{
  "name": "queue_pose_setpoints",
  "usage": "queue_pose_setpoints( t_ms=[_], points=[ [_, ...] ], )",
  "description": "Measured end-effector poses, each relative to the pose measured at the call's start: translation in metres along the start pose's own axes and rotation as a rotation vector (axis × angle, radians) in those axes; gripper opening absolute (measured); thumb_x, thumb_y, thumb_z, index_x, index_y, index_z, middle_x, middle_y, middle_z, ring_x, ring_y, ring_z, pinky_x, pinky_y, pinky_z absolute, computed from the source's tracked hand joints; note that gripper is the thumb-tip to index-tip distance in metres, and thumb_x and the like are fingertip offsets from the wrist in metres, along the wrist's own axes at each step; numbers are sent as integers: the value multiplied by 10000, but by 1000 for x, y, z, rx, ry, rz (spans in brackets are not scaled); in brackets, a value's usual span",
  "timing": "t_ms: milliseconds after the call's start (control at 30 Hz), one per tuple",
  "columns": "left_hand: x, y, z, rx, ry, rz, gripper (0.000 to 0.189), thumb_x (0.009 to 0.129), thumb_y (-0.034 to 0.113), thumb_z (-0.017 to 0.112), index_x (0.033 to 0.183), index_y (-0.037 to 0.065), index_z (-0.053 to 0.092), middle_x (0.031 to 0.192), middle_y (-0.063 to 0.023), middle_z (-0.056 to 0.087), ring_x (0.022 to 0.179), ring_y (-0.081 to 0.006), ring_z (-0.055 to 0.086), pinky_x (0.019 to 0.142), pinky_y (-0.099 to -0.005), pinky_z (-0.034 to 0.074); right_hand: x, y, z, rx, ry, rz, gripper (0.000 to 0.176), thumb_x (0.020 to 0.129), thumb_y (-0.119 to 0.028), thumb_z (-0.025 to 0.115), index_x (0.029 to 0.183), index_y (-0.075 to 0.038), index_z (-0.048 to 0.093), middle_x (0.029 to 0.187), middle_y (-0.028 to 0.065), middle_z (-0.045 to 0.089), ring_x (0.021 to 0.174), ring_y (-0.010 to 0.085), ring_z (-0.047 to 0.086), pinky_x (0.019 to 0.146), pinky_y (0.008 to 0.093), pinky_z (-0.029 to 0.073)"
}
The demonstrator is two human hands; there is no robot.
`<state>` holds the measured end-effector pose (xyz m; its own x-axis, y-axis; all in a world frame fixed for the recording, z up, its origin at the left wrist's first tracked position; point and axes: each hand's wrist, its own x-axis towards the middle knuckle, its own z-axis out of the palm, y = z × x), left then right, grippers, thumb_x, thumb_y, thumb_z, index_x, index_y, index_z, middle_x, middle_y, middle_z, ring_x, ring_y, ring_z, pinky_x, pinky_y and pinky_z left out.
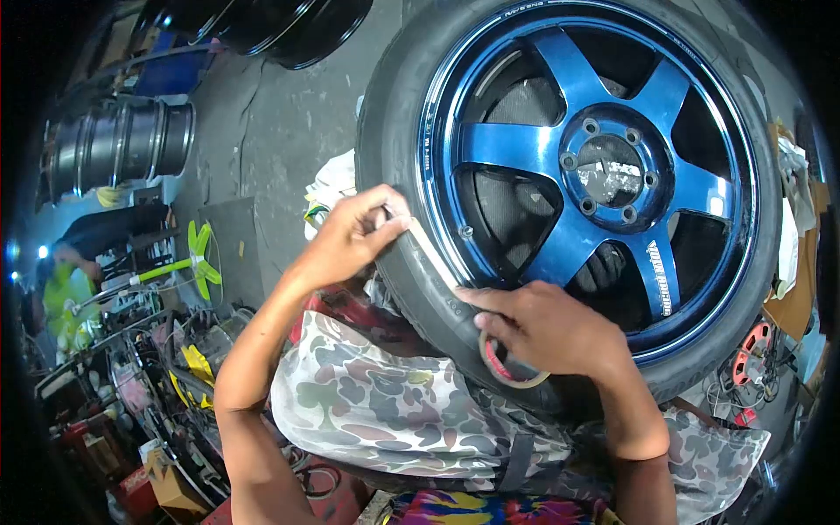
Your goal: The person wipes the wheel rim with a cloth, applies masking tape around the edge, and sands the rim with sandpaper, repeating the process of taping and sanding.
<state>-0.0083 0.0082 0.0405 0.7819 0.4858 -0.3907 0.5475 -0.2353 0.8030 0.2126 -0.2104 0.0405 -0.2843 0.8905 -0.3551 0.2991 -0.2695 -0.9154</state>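
Note:
A blue six-spoke wheel rim [512, 143] inside a black tyre [385, 114] fills the right half of the view, in front of my knees. A pale strip of masking tape [433, 254] runs along the edge where rim and tyre meet. My left hand [357, 232] pinches the strip's upper end between thumb and forefinger. At the lower end, my right hand [547, 328] presses the strip with its forefinger, and the other fingers curl round the tape roll [500, 366], which hangs below the palm.
Camouflage trousers [376, 394] cover my legs beside the tyre. Bare dark rims [122, 144] lie at the upper left. A green fan [203, 260] stands left, above cluttered tools. An orange cable reel [752, 354] and cardboard [798, 293] sit at the right.

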Motion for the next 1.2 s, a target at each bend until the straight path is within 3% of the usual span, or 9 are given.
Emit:
queue_pose_setpoints(
  t_ms=[133,200,267,333,400,467,567,933,1200],
  points=[
    [9,7,-21,189,60,58,72,971,97,714,961,26,704,870,5,634,762,-68,541,686,-263,446,15,-14,25,-22,33,-69,470,1047,-217,557,1490,-63,539,781,261,673,794,458,663,829,517,507],
    [25,8,-26,272,97,73,108,963,127,737,958,23,710,885,-6,641,822,-83,566,735,-283,466,27,-18,36,-30,181,-89,486,1039,-207,567,1485,-19,524,765,273,664,785,476,656,812,525,509],
    [55,-2,-32,366,193,270,167,927,164,757,953,9,700,873,-33,641,782,-109,556,710,-310,463,39,-31,29,-1,193,-33,517,1021,-218,602,1468,29,521,789,308,665,785,496,657,795,542,510],
    [81,12,-36,465,203,209,176,921,167,746,953,3,692,866,-64,642,749,-145,546,692,-328,463,53,-34,23,-122,289,16,573,1004,-224,598,1438,134,488,782,349,676,818,525,688,836,571,540],
    [107,12,-37,542,246,320,192,920,184,739,969,6,689,855,-89,639,716,-204,551,694,-347,474,71,-25,17,-137,351,-46,619,993,-257,622,1438,148,479,818,361,684,825,534,693,830,571,554],
    [126,8,-35,563,293,424,207,920,212,737,977,19,691,861,-101,648,737,-258,608,714,-381,494,86,-27,8,-163,373,33,641,987,-265,637,1438,159,470,898,376,690,870,525,699,846,564,560],
    [137,6,-34,633,270,406,215,926,231,732,978,28,687,887,-114,658,798,-309,655,744,-418,511,95,-30,7,-205,342,87,663,992,-283,640,1455,155,457,949,364,698,936,507,705,889,553,559],
    [142,0,-37,638,218,467,199,922,186,740,982,7,676,897,-114,640,807,-280,652,727,-390,516,98,-28,7,-221,314,106,686,986,-281,651,1422,210,452,976,335,711,939,484,715,880,533,571],
    [139,2,-40,537,154,444,196,924,185,748,972,2,698,838,-56,561,694,-171,500,660,-330,444,77,-17,-3,-173,314,173,707,973,-294,687,1497,115,448,1011,339,718,996,463,707,959,499,521]
  ],
)
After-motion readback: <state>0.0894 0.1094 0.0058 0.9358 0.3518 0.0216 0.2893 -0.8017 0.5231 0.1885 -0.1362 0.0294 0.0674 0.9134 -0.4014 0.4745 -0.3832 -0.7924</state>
